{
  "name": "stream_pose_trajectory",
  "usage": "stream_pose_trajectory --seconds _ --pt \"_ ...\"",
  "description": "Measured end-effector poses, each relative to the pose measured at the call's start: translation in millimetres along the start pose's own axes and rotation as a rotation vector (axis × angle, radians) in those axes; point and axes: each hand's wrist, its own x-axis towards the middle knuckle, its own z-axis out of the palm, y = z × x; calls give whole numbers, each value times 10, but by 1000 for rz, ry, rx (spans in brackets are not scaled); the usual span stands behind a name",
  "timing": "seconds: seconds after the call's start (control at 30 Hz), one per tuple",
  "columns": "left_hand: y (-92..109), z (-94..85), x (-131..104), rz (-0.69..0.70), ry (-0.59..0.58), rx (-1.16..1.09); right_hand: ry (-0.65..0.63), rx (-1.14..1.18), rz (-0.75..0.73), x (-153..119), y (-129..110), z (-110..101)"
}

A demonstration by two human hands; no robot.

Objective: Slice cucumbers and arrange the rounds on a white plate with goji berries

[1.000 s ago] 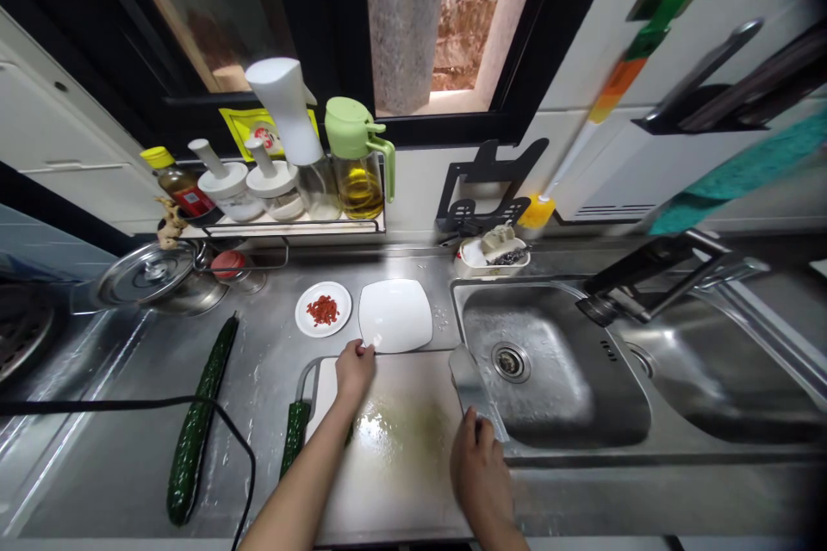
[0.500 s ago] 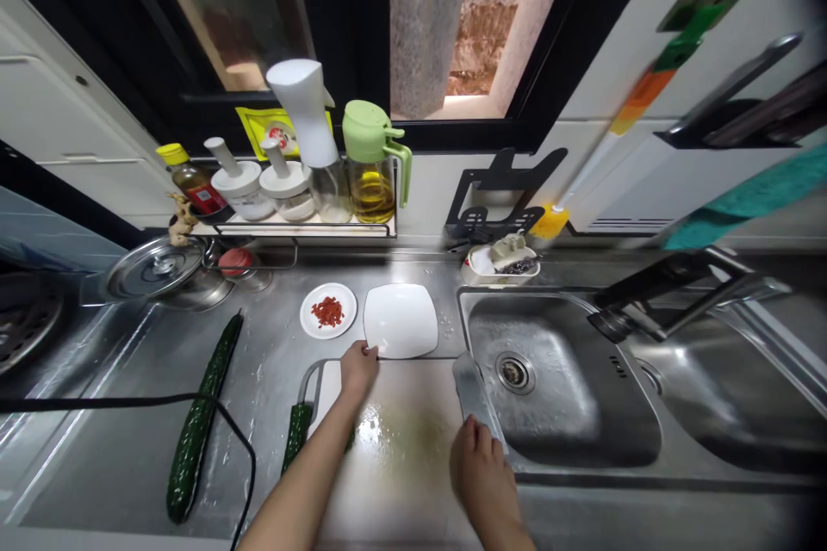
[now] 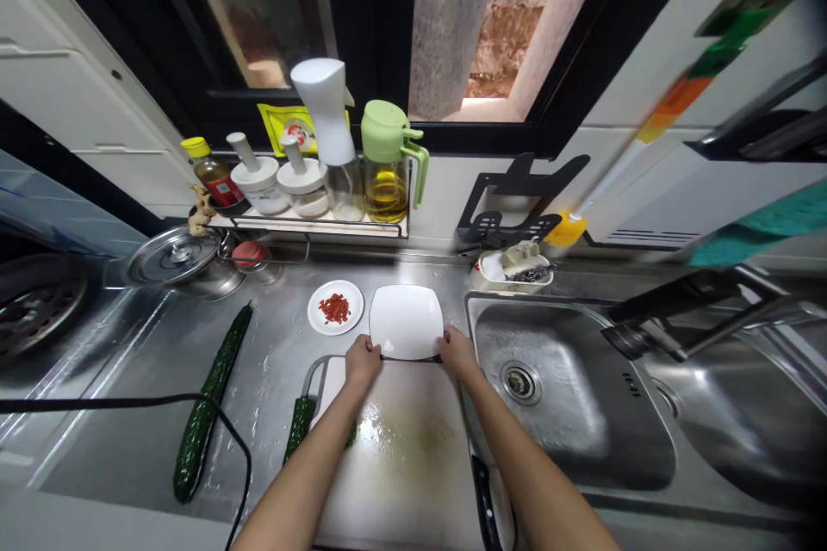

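Note:
A white square plate (image 3: 407, 323) lies at the far edge of the white cutting board (image 3: 404, 482). My left hand (image 3: 363, 359) pinches its near left corner, and my right hand (image 3: 456, 351) pinches its near right corner. The knife (image 3: 486, 504) rests along the board's right edge, black handle toward me, its blade mostly hidden by my right forearm. A piece of cucumber (image 3: 300, 426) sits at the board's left side, partly behind my left arm. Left of the square plate, a round white plate (image 3: 316, 313) holds small red pieces.
A whole cucumber (image 3: 212, 405) lies on the left counter, with a black cable (image 3: 161, 400) crossing over it. The sink (image 3: 575, 396) and faucet (image 3: 678, 306) are at right. Bottles and jars line a shelf (image 3: 316, 226); a lidded pot (image 3: 184, 263) stands at left.
My right hand has let go of the knife and moved up and left to the square plate's near right corner. My left hand stays at the left corner. The view has shifted slightly.

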Motion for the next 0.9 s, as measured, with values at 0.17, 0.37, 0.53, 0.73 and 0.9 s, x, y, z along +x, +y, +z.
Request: stream_pose_trajectory --seconds 0.17,0.37,0.53,0.73,0.9 --pt "-61 -136 -298 20 -4 -26 17 121 -71 -394 116 -85" --pt "-431 -119 -1001 84 -43 -28 1 161 -112 -1246 317 -106" --pt "-721 19 -1431 29 -92 -10 -15 95 -70 -1672 502 75" --pt "-814 77 -1574 6 -114 -24 -18 6 -60 -1801 580 178" --pt "-807 91 -1592 4 -104 -25 -27 -82 -75 -1805 552 174"
